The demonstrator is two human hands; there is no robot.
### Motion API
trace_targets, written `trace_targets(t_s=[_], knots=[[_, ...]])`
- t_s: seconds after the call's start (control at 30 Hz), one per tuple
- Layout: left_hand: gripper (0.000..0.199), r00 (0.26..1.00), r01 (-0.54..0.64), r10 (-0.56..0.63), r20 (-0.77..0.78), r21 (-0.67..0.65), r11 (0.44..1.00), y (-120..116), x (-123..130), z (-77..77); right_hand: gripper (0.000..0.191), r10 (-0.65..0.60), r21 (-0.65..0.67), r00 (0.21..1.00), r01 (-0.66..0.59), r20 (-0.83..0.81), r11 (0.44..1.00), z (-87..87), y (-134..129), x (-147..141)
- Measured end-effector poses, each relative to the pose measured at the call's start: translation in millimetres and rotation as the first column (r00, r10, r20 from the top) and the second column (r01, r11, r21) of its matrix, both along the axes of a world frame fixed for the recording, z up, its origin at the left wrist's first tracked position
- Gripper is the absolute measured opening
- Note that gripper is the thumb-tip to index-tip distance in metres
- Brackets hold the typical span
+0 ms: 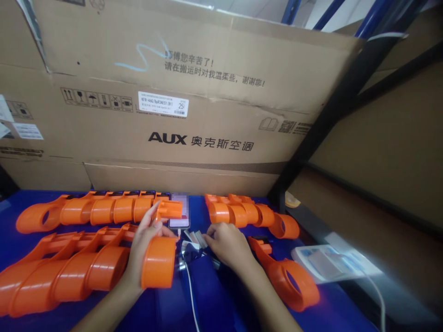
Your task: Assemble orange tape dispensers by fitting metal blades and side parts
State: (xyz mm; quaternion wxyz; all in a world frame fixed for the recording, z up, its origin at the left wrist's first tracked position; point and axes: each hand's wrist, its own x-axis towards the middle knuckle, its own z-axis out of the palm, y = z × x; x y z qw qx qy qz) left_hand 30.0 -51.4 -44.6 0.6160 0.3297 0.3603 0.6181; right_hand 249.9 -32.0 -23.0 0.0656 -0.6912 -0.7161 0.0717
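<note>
My left hand [147, 237] is wrapped round an orange plastic part [159, 263], whose wide ring hangs low and whose narrow end points right. My right hand [226, 242] has its fingers curled beside a small pile of grey metallic strips [194, 238]; its fingertips touch or nearly touch them, and whether they grip one is too small to tell. A phone [180, 216] with a lit screen lies behind, between my hands, with a white cable [190, 290] running from its lower end toward me.
Rows of similar orange parts lie on the left [72, 276] and at the back right [242, 214]. One orange part [294, 286] sits right of my right arm. A large cardboard box [207, 110] stands behind the blue surface [173, 304]. A white-blue packet [332, 263] lies right.
</note>
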Motion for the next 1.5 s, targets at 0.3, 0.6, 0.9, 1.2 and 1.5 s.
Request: trace_targets(t_s=[0.3,0.6,0.9,1.2,1.5], knots=[[0.077,0.999,0.031,-0.031,-0.018,-0.011,0.999,1.6,0.6,-2.9,0.008,0.007,-0.068,1.000,-0.009,-0.027,0.998,-4.2,0.7,1.1],[0.078,0.999,0.033,-0.032,-0.033,0.016,0.999,1.1,2.7,-0.2,0.013,0.025,-0.070,0.999,-0.027,-0.037,0.997,-3.4,-0.5,1.3],[0.081,0.998,0.039,-0.039,-0.044,-0.004,0.999,3.5,0.6,-3.8,0.015,0.015,-0.049,1.000,-0.016,-0.015,0.999,-2.2,0.3,1.3],[0.077,0.999,0.037,-0.037,-0.033,0.006,0.999,0.7,1.8,-1.9,0.014,0.022,-0.069,1.000,-0.022,-0.003,0.997,-0.5,-4.0,0.5],[0.079,0.999,0.033,-0.032,-0.033,0.010,0.999,0.5,1.4,-2.2,0.011,0.019,-0.050,1.000,-0.020,-0.024,0.999,1.1,-5.6,-0.2]])
